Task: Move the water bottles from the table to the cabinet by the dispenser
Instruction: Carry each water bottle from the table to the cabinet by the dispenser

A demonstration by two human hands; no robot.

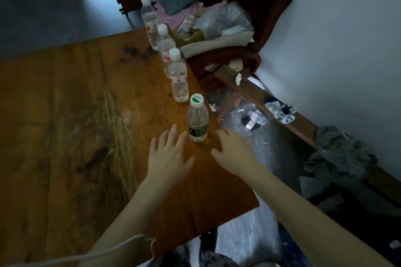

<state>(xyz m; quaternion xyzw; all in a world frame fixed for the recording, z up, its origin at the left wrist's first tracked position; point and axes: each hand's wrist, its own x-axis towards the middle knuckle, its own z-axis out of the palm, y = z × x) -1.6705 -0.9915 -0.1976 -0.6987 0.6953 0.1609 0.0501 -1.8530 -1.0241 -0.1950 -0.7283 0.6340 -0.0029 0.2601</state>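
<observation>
Four water bottles stand upright in a row along the right edge of the wooden table (76,115). The nearest, a green-labelled bottle (197,119) with a white-and-green cap, stands between the two hands — neither touches it. The left hand (168,158) hovers flat, fingers spread, just left of its base; the right hand (235,151) is likewise spread and empty, near the table's edge. Beyond stand three red-labelled bottles (179,76) (all white-capped), beside a cluttered chair (271,28).
</observation>
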